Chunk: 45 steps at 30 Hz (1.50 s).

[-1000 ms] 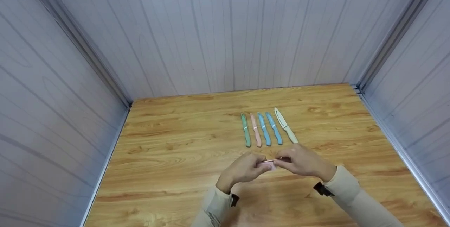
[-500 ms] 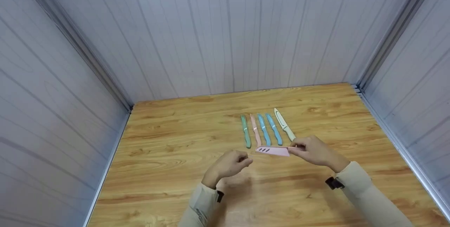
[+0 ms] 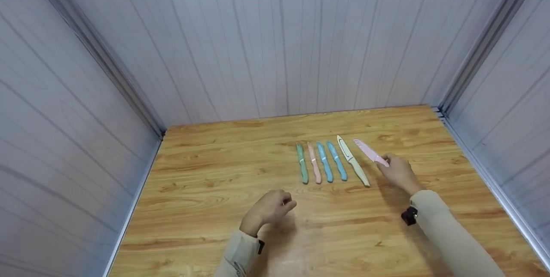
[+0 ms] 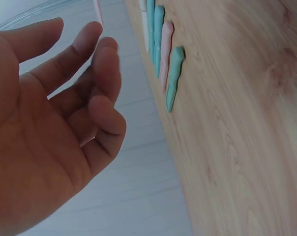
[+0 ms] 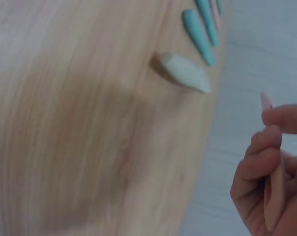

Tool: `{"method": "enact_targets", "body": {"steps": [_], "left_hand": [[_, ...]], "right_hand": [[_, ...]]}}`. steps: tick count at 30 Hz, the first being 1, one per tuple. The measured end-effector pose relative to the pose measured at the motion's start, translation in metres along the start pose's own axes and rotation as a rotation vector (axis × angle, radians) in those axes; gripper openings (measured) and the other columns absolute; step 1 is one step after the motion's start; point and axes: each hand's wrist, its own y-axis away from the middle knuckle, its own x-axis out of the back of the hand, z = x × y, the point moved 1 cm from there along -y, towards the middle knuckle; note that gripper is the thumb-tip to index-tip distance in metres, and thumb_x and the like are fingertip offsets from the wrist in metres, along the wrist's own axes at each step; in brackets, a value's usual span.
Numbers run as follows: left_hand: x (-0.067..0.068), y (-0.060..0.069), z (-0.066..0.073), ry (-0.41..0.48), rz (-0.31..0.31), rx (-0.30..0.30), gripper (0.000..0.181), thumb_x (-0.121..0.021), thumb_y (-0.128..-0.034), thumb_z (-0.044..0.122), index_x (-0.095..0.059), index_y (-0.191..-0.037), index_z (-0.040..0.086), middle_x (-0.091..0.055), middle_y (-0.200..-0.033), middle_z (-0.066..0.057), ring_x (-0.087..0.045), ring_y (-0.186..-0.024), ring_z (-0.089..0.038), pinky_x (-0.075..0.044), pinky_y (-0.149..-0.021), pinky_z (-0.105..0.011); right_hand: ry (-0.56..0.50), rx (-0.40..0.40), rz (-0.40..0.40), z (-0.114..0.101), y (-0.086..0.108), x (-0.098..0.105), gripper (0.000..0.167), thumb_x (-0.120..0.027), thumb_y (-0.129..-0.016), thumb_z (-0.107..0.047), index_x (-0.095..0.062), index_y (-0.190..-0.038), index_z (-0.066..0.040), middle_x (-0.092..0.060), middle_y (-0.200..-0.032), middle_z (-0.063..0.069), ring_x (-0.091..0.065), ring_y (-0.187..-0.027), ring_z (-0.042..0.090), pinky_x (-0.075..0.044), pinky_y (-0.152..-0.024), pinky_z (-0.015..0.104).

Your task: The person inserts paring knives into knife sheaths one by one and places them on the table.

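My right hand (image 3: 399,174) grips a pink knife (image 3: 367,151) by its handle, right of the row on the table. Its pale pink blade cover, with slots near the tip, points to the far left. In the right wrist view the knife's handle (image 5: 275,199) lies within the curled fingers. Nearest to it lies a larger cream knife (image 3: 359,173). My left hand (image 3: 268,207) holds nothing, its fingers loosely curled, in front of and left of the row; the left wrist view shows its bare palm (image 4: 45,142).
Left of the cream knife lie two blue knives (image 3: 339,167) (image 3: 326,168), a smaller pink knife (image 3: 316,168) and a green knife (image 3: 303,168), roughly side by side. Pale panel walls (image 3: 283,45) enclose the back and sides of the wooden table (image 3: 206,208).
The left hand has let go of the pink knife and drawn back left. The right hand has carried the knife right and away, turning its tip toward the back wall.
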Motion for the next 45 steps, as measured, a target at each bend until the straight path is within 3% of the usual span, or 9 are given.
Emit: {"method": "enact_targets", "body": {"steps": [5, 9, 12, 16, 25, 39, 45], "left_hand": [[-0.001, 0.006, -0.007, -0.033, 0.020, 0.003, 0.025, -0.051, -0.0975, 0.026, -0.068, -0.094, 0.008, -0.059, -0.090, -0.003, -0.057, -0.075, -0.015, -0.048, -0.070, -0.031], [-0.002, 0.011, -0.010, -0.035, 0.027, 0.001, 0.025, -0.051, -0.0976, 0.027, -0.067, -0.097, 0.007, -0.058, -0.092, -0.005, -0.056, -0.076, -0.015, -0.048, -0.070, -0.031], [-0.002, 0.015, -0.011, -0.027, 0.016, 0.003, 0.025, -0.051, -0.0984, 0.025, -0.067, -0.097, 0.007, -0.058, -0.094, -0.006, -0.056, -0.078, -0.016, -0.048, -0.071, -0.031], [-0.001, 0.019, -0.013, -0.015, 0.008, 0.017, 0.023, -0.050, -0.0989, 0.024, -0.066, -0.098, 0.007, -0.058, -0.096, -0.006, -0.056, -0.080, -0.017, -0.048, -0.072, -0.032], [-0.005, 0.024, -0.013, 0.017, -0.021, 0.095, 0.025, -0.049, -0.0995, 0.031, -0.066, -0.100, 0.013, -0.057, -0.095, 0.001, -0.055, -0.079, -0.012, -0.048, -0.072, -0.031], [-0.014, 0.020, -0.011, 0.016, -0.049, 0.108, 0.023, -0.050, -0.0987, 0.030, -0.066, -0.097, 0.014, -0.056, -0.090, 0.003, -0.054, -0.077, -0.011, -0.046, -0.071, -0.031], [-0.018, 0.016, -0.006, 0.023, -0.053, 0.105, 0.021, -0.052, -0.0983, 0.029, -0.067, -0.096, 0.014, -0.058, -0.091, 0.004, -0.055, -0.079, -0.011, -0.047, -0.070, -0.030]], "right_hand": [[0.014, -0.088, 0.043, 0.014, -0.019, -0.010, 0.036, -0.050, -0.096, -0.023, -0.058, -0.112, 0.008, -0.060, -0.077, 0.013, -0.048, -0.056, 0.018, -0.039, -0.050, 0.032], [0.020, -0.120, 0.052, 0.018, -0.031, -0.019, 0.038, -0.047, -0.097, -0.023, -0.059, -0.112, 0.009, -0.063, -0.094, 0.024, -0.058, -0.074, 0.031, -0.046, -0.065, 0.042], [0.009, -0.134, 0.060, 0.020, -0.037, -0.026, 0.040, -0.047, -0.097, -0.024, -0.059, -0.112, 0.011, -0.059, -0.104, 0.030, -0.058, -0.091, 0.040, -0.045, -0.077, 0.050], [-0.018, -0.156, 0.049, 0.021, -0.043, -0.034, 0.040, -0.047, -0.097, -0.023, -0.056, -0.114, 0.012, -0.054, -0.108, 0.032, -0.054, -0.099, 0.045, -0.043, -0.082, 0.053], [0.012, -0.176, 0.051, 0.028, -0.043, -0.044, 0.032, -0.046, -0.095, -0.017, -0.048, -0.112, 0.010, -0.053, -0.100, 0.028, -0.053, -0.093, 0.042, -0.041, -0.078, 0.051], [0.031, -0.228, 0.011, 0.031, -0.036, -0.048, 0.034, -0.050, -0.095, -0.024, -0.051, -0.108, 0.007, -0.057, -0.098, 0.025, -0.056, -0.091, 0.040, -0.043, -0.075, 0.049], [0.041, -0.209, 0.029, 0.028, -0.034, -0.049, 0.036, -0.050, -0.095, -0.025, -0.052, -0.107, 0.008, -0.057, -0.099, 0.027, -0.056, -0.093, 0.042, -0.044, -0.075, 0.050]]}}
